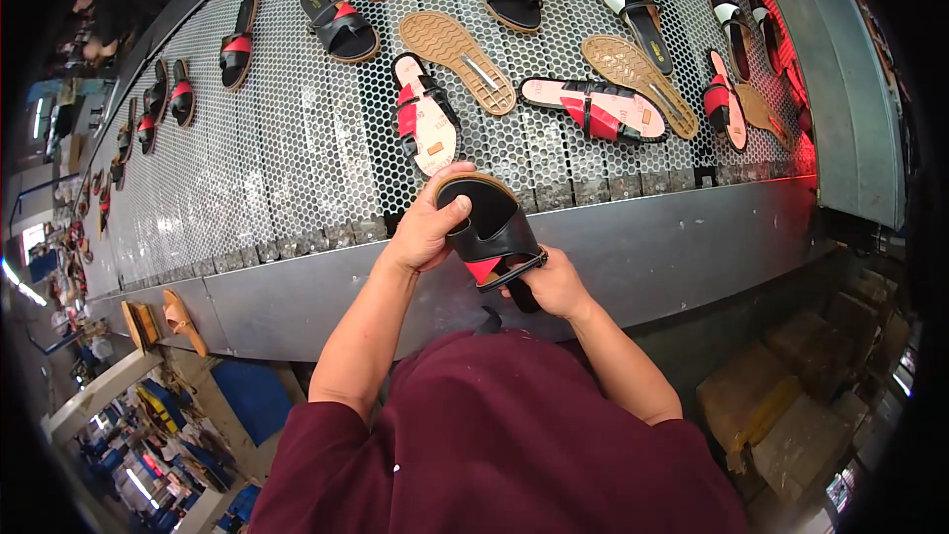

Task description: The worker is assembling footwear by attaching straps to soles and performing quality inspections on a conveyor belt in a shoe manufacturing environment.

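A black slide sandal with a red patch on its strap [504,234] is held between my two hands in front of the metal edge of a conveyor. My left hand [427,229] grips the sandal's far end, thumb on the black insole. At the strap end my right hand [556,285] is closed round the sandal, its fingers partly hidden by the strap and sole. Just beyond the held sandal lies a black-and-red upper on a pink insole [431,129]. A similar pink-soled upper [593,111] lies to the right, beside a tan outsole [643,79].
The perforated conveyor belt [287,158] carries several sandals and tan outsoles [460,54]. A metal housing [840,79] with a red glow stands at the right. Along the left front edge hangs a tan sandal [183,321]. Cardboard boxes [761,366] sit low at the right.
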The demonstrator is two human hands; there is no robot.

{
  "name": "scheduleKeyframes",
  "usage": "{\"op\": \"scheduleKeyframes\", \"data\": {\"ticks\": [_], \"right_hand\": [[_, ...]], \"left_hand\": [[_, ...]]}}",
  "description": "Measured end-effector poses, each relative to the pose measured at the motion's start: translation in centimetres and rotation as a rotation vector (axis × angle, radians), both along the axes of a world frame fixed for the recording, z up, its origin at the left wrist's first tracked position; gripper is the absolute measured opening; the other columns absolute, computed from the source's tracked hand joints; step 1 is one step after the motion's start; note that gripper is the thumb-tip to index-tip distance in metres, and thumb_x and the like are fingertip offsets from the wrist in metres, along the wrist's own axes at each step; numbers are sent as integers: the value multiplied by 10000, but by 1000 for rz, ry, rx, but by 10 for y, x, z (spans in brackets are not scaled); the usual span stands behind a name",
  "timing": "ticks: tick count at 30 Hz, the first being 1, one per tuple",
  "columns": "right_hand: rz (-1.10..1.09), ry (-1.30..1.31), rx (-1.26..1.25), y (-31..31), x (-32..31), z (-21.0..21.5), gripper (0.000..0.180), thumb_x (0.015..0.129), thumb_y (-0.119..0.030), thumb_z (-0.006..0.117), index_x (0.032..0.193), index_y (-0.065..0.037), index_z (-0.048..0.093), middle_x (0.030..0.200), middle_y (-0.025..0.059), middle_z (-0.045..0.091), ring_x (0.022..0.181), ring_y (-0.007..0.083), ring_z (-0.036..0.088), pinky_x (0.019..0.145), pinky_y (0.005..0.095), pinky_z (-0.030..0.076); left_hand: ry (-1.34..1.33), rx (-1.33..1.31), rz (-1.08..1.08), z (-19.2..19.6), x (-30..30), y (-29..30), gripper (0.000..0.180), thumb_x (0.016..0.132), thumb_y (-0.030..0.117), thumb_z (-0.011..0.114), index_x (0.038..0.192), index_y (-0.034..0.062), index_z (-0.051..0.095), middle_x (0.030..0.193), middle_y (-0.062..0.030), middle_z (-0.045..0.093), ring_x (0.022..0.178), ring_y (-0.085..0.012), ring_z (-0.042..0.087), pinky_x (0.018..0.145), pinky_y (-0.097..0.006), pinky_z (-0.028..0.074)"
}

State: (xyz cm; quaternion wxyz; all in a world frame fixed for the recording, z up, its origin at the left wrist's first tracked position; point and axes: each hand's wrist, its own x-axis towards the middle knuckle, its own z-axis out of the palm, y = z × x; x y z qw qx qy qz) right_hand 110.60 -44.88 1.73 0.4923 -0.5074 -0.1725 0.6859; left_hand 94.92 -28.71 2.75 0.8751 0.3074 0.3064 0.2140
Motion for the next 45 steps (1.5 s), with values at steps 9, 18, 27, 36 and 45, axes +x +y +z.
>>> {"op": "scheduleKeyframes", "data": {"ticks": [9, 18, 27, 36, 45], "right_hand": [[13, -53, -20, -3, 6, -2, 134, 968, -121, 616, 1005, -10, 683, 815, 41, 701, 694, 101, 624, 633, 266, 503], [61, -121, -15, -4, 6, -11, 183, 955, -180, 649, 980, -4, 691, 790, 40, 696, 665, 92, 611, 598, 261, 484], [217, -164, -2, -3, 13, -11, 227, 953, -222, 675, 923, 3, 671, 714, 14, 635, 620, 91, 588, 566, 285, 478], [346, -408, -6, -1, 32, -8, 288, 918, -278, 709, 928, 10, 712, 753, 45, 671, 655, 99, 609, 600, 292, 485], [122, -222, -292, -48, 71, -37, 365, 942, -292, 675, 1069, 51, 669, 866, 96, 711, 695, 133, 696, 586, 261, 546]], "left_hand": [[55, -21, 43, 0, 4, -9, 458, 971, 135, 650, 1386, 75, 468, 1196, -84, 640, 1061, -174, 632, 935, -342, 526], [279, 182, 33, 1, -6, -9, 405, 967, 88, 640, 1345, 3, 522, 1162, -76, 658, 1048, -148, 622, 939, -304, 506], [724, 646, -699, 74, 15, 32, 284, 910, 154, 706, 1155, 11, 681, 961, -52, 706, 841, -118, 641, 739, -284, 532], [792, 706, -586, 48, 11, 16, 259, 911, 210, 698, 1052, -4, 737, 887, -96, 729, 781, -140, 664, 736, -306, 538], [874, 678, -192, -33, -45, -23, 307, 927, 175, 671, 1157, -29, 686, 1060, -105, 720, 941, -147, 660, 821, -285, 515]]}}
